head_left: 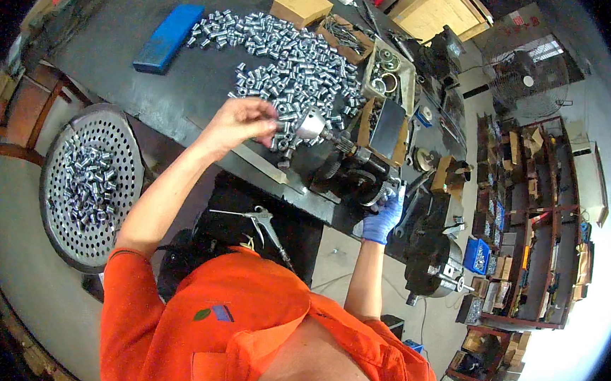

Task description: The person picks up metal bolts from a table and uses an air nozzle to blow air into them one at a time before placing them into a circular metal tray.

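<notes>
A small dark bench machine (353, 172) with a silver conical chuck (311, 124) at its left end stands at the bench's near edge. My bare left hand (246, 123) is just left of the chuck, its fingers curled together and slightly blurred; whatever is between them is hidden. My right hand (384, 219), in a blue glove, is closed round the handwheel (376, 195) at the machine's right end. Behind the chuck spreads a big heap of short shiny metal sleeves (293, 66), reaching close to my left fingers.
A round perforated metal tray (114, 241) with more sleeves stands at the left. On the bench lie a blue box (167, 39), a yellow block (301, 7), a parts bin (392, 69) and a dark phone-like slab (387, 129). An air gun (262, 223) lies below the bench edge. Shelves (529, 227) stand right.
</notes>
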`<state>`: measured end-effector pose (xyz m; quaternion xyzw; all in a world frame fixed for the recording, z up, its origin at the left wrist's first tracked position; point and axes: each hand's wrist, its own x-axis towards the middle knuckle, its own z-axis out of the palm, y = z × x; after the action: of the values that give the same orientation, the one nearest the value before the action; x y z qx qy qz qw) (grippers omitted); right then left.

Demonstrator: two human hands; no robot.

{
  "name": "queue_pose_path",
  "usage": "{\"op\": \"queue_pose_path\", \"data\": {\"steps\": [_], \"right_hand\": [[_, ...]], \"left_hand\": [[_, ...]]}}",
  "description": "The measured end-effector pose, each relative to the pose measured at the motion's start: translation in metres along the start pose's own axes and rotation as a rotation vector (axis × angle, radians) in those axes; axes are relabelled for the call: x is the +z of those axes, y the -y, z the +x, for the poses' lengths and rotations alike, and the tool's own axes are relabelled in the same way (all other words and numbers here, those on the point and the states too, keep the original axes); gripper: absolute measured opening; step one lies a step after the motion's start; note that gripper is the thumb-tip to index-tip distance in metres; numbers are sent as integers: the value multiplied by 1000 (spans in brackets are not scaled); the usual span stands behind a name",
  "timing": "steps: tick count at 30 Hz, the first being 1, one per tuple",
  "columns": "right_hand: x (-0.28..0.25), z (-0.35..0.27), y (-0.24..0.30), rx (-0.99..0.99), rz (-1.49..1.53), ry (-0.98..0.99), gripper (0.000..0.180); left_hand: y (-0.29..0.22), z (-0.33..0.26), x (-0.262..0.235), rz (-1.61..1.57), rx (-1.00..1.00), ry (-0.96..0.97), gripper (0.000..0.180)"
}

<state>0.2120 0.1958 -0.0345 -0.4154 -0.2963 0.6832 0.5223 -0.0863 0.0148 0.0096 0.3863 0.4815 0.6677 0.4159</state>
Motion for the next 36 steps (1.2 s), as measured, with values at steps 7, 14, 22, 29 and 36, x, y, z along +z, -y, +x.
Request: {"op": "queue_pose_path", "data": {"steps": [7, 14, 22, 29, 36], "right_hand": [[-2, 4, 0, -6, -35, 21, 29], [-7, 5, 1, -3, -38, 19, 34], [-18, -18, 16, -43, -45, 6, 33], [7, 5, 8, -10, -125, -132, 28], [-8, -22, 21, -80, -97, -97, 30]], "left_hand": [[-6, 30, 12, -50, 13, 46, 19], [-3, 30, 11, -54, 2, 70, 20], [-5, 31, 14, 39, -11, 86, 19], [-11, 30, 10, 104, -48, 45, 17], [-9, 35, 10, 15, 17, 61, 23]]}}
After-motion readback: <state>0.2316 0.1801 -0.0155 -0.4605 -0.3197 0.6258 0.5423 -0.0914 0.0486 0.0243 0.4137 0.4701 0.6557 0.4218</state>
